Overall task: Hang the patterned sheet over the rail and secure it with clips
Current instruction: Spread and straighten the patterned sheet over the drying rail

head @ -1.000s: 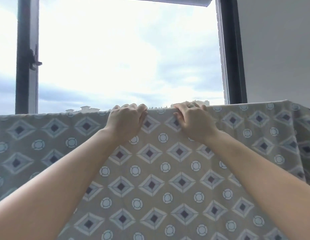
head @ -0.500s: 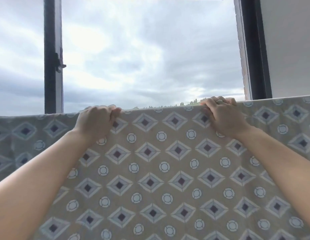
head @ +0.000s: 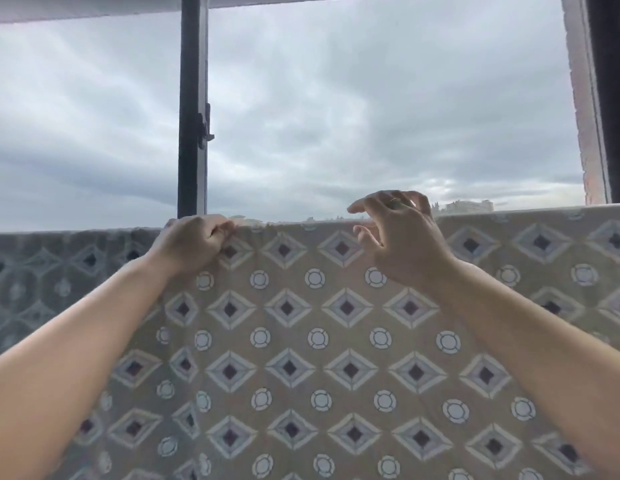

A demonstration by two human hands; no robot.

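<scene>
Two bare forearms reach up from the bottom corners. Patterned sheet (head: 287,341), tan with diamonds and rings, hangs across the full width, top edge folded over the rail, which is hidden under the fabric. Left hand (head: 194,242) is fisted on that top edge, pinching cloth. Right hand (head: 402,237) is beside it with fingers spread and loosely bent, gripping nothing, a ring (head: 395,203) on one finger. Behind are a dark window post (head: 192,105), grey cloud and distant buildings (head: 468,205).
</scene>
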